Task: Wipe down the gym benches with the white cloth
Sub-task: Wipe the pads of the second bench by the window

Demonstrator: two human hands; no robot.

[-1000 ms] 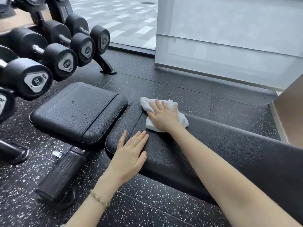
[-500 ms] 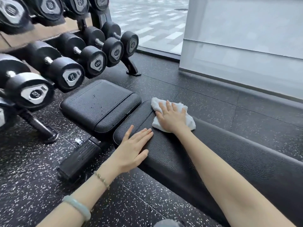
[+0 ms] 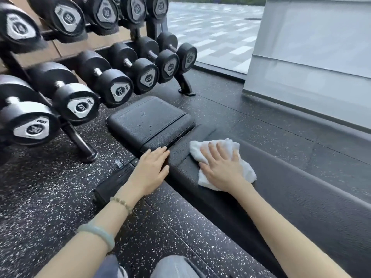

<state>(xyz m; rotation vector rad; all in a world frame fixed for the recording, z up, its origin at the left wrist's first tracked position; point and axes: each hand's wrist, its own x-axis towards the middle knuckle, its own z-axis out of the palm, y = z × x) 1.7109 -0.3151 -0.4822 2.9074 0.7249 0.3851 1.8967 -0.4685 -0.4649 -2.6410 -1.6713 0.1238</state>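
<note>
- Head view: the right hand (image 3: pixel 221 167) lies flat, fingers spread, pressing the white cloth (image 3: pixel 224 163) onto the long back pad (image 3: pixel 301 197) of the bench, close to that pad's end nearest the seat pad (image 3: pixel 148 121).
- The cloth is bunched under the palm, not gripped; its corners poke out past the fingertips and beside the wrist.
- The left hand (image 3: pixel 151 171) is open and holds nothing, resting on the near corner of the back pad's end, fingertips reaching the seam against the seat pad.
- The seat pad shows scattered droplets, so it looks not yet wiped.
- The back pad runs off toward the lower right; I cannot tell whether that stretch is clean.
- Judging by this, the job is at an early or middle stage: one pad under the cloth, the seat pad left, and any other benches out of sight.
- A dumbbell rack (image 3: pixel 80 81) stands just beyond the seat pad.
</note>
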